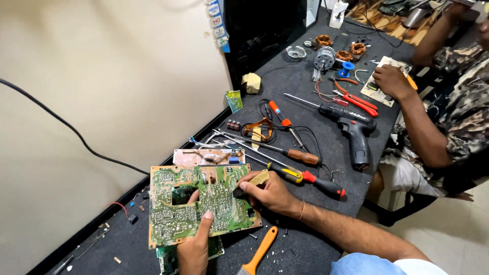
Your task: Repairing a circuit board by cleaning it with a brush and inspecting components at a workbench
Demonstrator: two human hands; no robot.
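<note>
One green board (201, 203) lay tilted over the near end of the desk (305, 244), solder side up, resting on another board (175, 257) whose edge peeked out beneath it. The left hand (192, 249) gripped its near edge from below, thumb (206, 220) pressed flat on the top face and another fingertip showing through the cut-out near the middle; those fingers were closed on the board. The right hand (270, 193) sat at the board's right edge, its fingers pinched narrowly around a small dark-tipped tool (252, 182) with a pale wooden handle, the tip touching the board's surface just right of centre.

Just behind the board lay a smaller pinkish board (206, 157). Beside the right hand rested a yellow-and-red screwdriver (310, 179), and beyond it a brown-handled screwdriver (290, 153) and a soldering iron (281, 118) with an orange grip. An orange-handled tool (261, 252) lay near the right forearm, at the desk's front. Farther back sat a black drill (351, 125), red pliers (359, 102), a small motor (324, 57) and copper coils (345, 55).

Across the desk, another person's hand (391, 81) rested on a pale board (383, 84), well apart from the green one.
</note>
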